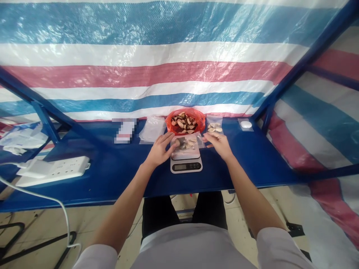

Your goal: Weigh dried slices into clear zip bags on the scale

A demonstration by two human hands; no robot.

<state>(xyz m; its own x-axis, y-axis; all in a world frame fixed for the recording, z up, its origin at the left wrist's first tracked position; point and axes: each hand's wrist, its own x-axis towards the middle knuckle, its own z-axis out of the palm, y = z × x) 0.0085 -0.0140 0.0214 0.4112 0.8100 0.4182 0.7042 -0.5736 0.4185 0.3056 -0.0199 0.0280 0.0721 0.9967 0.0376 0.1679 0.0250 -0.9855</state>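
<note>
Backdrop: striped tarp [179,67].
Left hand [160,149]: fingers pressed together, laid on clear bag [187,144], 9 o'clock.
Right hand [220,144]: 3 o'clock; pinch cannot be told.

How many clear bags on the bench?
4: empty bag left of red bag, filled bag on scale, slices bag right, small bag far right; others may hide.

One view only, worn on your head, facing forward and tilted down, close over the blue table [112,175], scale [186,164] near centre, striped tarp [168,56] filling the upper half, your lap [185,243] at the bottom edge.
</note>
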